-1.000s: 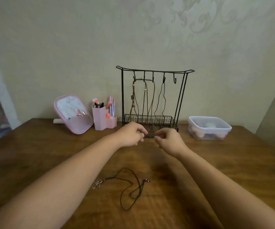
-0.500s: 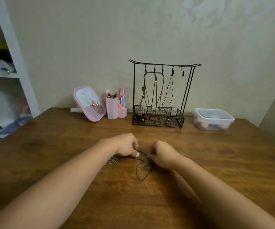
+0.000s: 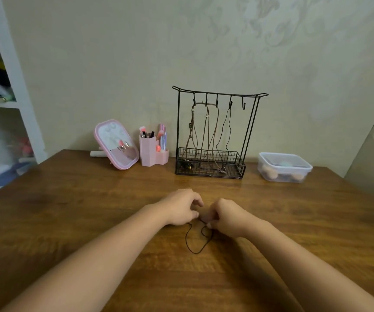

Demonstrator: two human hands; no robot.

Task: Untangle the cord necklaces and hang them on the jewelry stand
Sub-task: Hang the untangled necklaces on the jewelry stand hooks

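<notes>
Listing from the near edge outward: wooden table [image 3: 69, 221], bearing all items below.

Item 1. Black cord necklace [image 3: 196, 242], lying on the table between the two forearms. A loose loop trails toward the viewer; its upper ends run up under the fingertips. Whether a knot remains is too small to tell.

Item 2. Left hand [image 3: 181, 207], fingers curled, thumb and forefinger apparently pinching the cord's left end. Right hand [image 3: 226, 217], fingers curled, pinching the cord just beside the left hand. The two hands are nearly touching.

Risk, judged: pulling the ends apart before the loop is laid open could tighten any crossing into a hard knot. A thin cord may also slip from so light a pinch.

Item 3. Jewelry stand [image 3: 217, 136], black wire, upright at the far side of the table, well apart from the hands. Brown cords and one dark cord hang from its hooks into the basket base; the rightmost hook [image 3: 244, 105] appears free.

Risk, judged: carrying the trailing loop past the hung cords could snag them and tangle afresh.

Item 4. Pink mirror [image 3: 116, 144], pink brush holder [image 3: 151, 152], clear lidded container [image 3: 284, 166], along the wall.
</notes>
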